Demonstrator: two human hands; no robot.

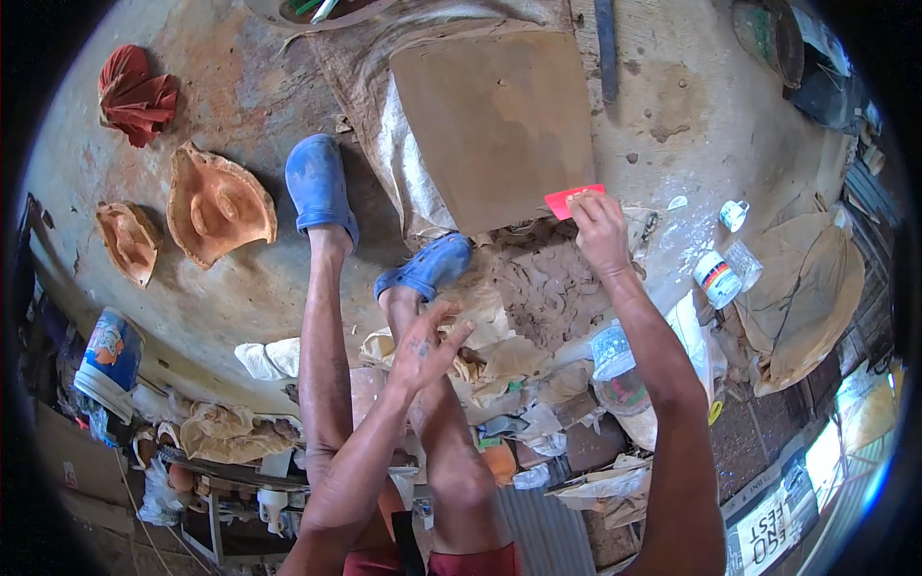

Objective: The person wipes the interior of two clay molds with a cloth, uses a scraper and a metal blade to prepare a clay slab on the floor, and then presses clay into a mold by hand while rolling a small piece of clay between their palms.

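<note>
A thin red plastic card (571,200) is pinched in the fingers of my right hand (600,230), at the near right corner of a large smooth brown clay slab (499,120). The slab lies on a woven sack (362,106). Just below my right hand, a heap of soft clay scraps (552,298) sits along the slab's near side. My left hand (427,353) hangs over my right shin with its fingers apart and holds nothing.
Two curved terracotta moulds (219,206) and a crumpled red cloth (134,96) lie at the left. A dark flat bar (606,48) rests beside the slab. My blue clogs (321,182) stand near it. White tubs (716,278) and a blue-labelled bucket (109,355) flank the sides.
</note>
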